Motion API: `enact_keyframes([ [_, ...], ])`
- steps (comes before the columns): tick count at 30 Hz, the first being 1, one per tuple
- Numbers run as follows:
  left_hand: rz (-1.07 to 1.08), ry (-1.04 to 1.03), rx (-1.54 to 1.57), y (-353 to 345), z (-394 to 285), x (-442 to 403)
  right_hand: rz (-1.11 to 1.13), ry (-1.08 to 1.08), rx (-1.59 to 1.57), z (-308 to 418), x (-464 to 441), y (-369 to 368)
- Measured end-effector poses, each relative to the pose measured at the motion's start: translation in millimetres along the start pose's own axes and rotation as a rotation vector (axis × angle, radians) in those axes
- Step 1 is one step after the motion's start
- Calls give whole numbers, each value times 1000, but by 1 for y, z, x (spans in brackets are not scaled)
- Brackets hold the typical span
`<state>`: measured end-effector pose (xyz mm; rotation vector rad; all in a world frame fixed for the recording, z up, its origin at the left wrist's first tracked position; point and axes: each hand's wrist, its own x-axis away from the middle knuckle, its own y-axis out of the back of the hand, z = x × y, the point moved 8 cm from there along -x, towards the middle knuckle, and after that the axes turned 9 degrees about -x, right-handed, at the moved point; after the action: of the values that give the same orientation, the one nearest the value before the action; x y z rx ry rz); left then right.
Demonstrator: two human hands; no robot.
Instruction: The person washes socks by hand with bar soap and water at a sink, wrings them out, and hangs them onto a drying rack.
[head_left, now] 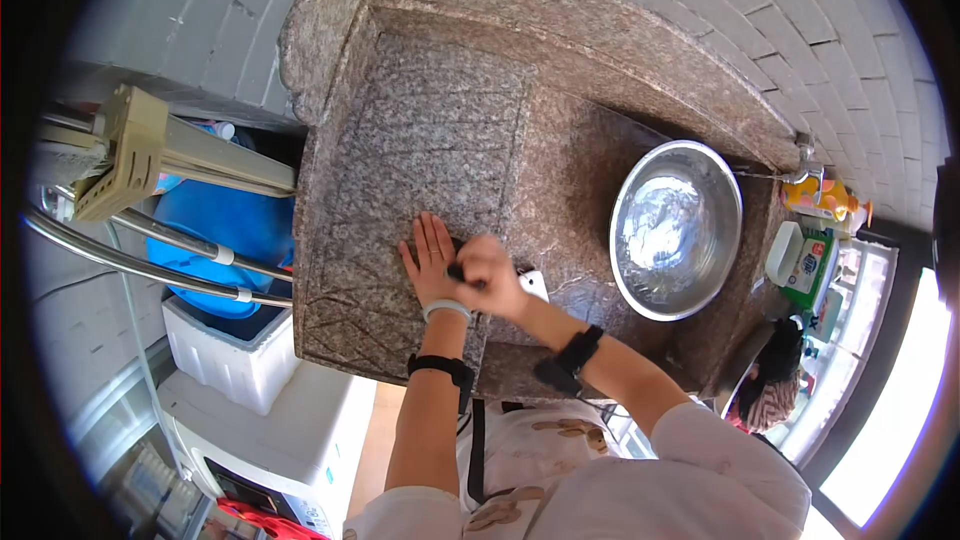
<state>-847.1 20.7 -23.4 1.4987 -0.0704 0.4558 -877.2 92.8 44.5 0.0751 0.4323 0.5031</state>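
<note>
My left hand [432, 258] lies with its fingers stretched out on the ribbed stone washboard [430, 110] of the sink. A ring, a pale bracelet and a black wrist strap are on that side. Right beside it, my right hand [488, 275] is closed in a fist close to the left thumb. Something small and dark shows between the two hands, mostly hidden, and its kind cannot be made out. A small white object [533, 285] lies just right of my right hand on the stone.
A metal basin [675, 230] with shiny contents sits in the right part of the sink, near a tap [803, 175]. An orange bottle [825, 202] and a green package [808, 268] stand at the right edge. Left are steel rails [190, 240], a blue tub [215, 220] and a white box [225, 360].
</note>
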Motion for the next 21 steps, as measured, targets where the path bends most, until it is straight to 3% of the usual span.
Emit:
enact_keyframes([
  [2, -81, -50, -442, 6, -3, -3, 27, 17, -26, -4, 2, -8],
  [3, 7, -8, 62, 10, -2, 0, -23, -39, 100, -29, -9, -5],
  [4, 6, -2, 60, 7, -2, -2, -74, -91, 223, -54, -24, 1],
  [7, -98, -31, 6, 9, -4, 0, 102, 0, 326, -81, -76, -4],
  [8, -100, -24, 6, 12, -3, 0, -105, 52, 479, -68, -85, 8],
  [10, -24, -20, 24, 14, -3, 0, -267, -6, 591, -48, -82, 19],
  [11, -31, -20, 27, 15, -3, -2, -224, -114, 550, -41, -63, 17],
  [13, 25, -19, 67, 8, -2, -2, 14, -94, 167, -32, -14, 3],
  [14, 39, -24, 71, 1, -1, -1, 16, -108, 168, -26, -3, -3],
  [16, 16, -97, -360, -8, -3, -2, -2, -96, 124, -13, 6, -16],
  [17, 17, -93, -361, -1, -4, -4, -76, -97, 218, -23, -13, -11],
  [19, 63, -57, 100, 13, -4, -1, -14, -53, 258, -52, -39, -16],
  [21, 75, -47, 15, 10, -4, -1, 48, 9, 307, -65, -55, -23],
])
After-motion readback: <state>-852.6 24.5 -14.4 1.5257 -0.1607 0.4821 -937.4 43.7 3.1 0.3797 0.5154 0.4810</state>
